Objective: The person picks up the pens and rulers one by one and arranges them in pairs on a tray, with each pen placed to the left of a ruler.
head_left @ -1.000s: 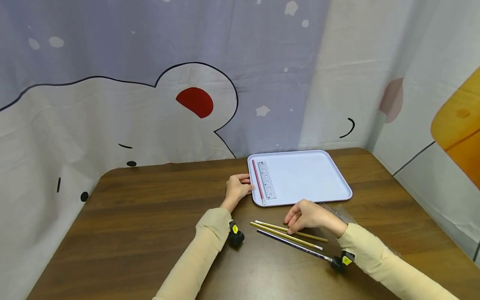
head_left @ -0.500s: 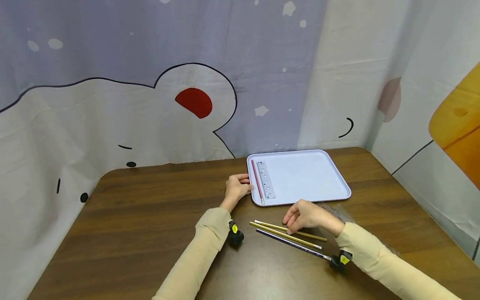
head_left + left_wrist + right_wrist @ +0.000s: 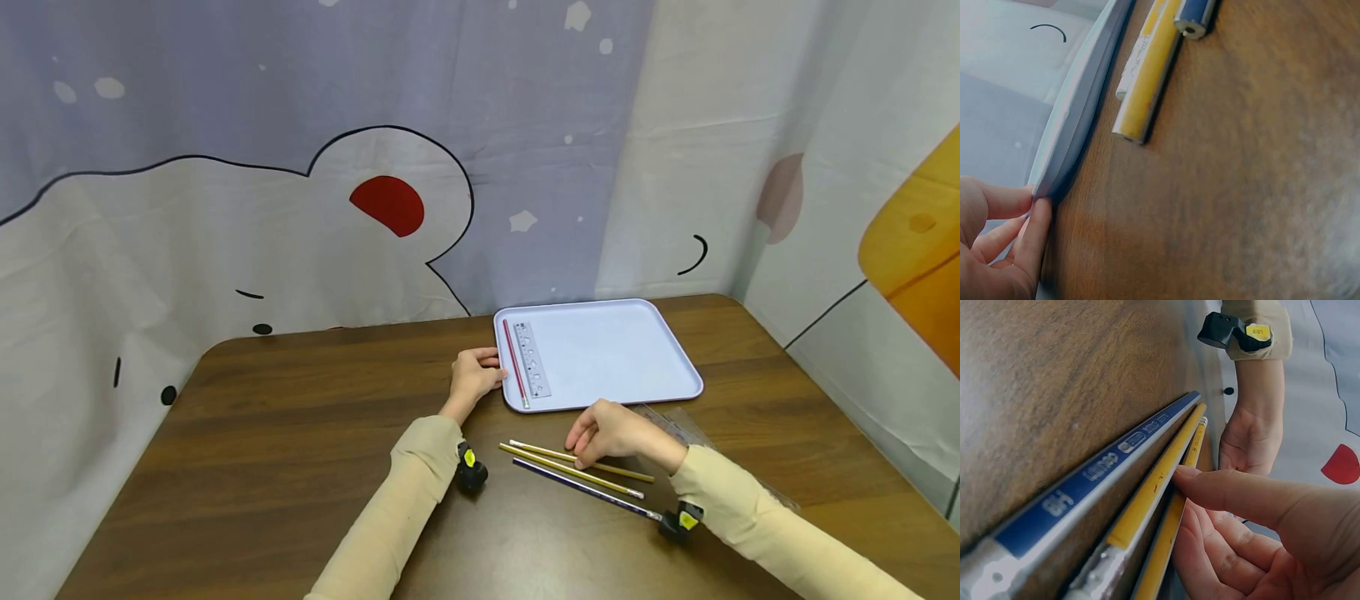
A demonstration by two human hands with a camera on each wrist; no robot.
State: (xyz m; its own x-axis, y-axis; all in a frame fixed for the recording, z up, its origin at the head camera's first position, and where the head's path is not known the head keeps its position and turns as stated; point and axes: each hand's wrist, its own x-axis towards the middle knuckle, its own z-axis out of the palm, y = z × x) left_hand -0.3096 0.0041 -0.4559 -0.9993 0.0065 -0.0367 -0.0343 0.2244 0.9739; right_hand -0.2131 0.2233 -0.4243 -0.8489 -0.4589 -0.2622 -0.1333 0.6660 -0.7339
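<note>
My left hand (image 3: 474, 379) pinches the left rim of a white tray (image 3: 600, 358), with the thumb against one side of the rim and fingers against the other. Inside the tray, a red pencil (image 3: 515, 364) lies beside a clear ruler (image 3: 532, 359). Over the table in front, my right hand (image 3: 618, 433) pinches the farther yellow pencil (image 3: 630, 474) between thumb and fingers. A second yellow pencil (image 3: 1154, 487) lies close alongside, near the thumb tip. Nearest the person is a dark blue pencil (image 3: 1104, 469), untouched. All three pencils slant the same way.
Clear plastic items (image 3: 686, 427) lie partly hidden behind the right wrist. The brown wooden table (image 3: 262, 467) reaches back to a printed curtain (image 3: 360, 275), which also hangs along the right side.
</note>
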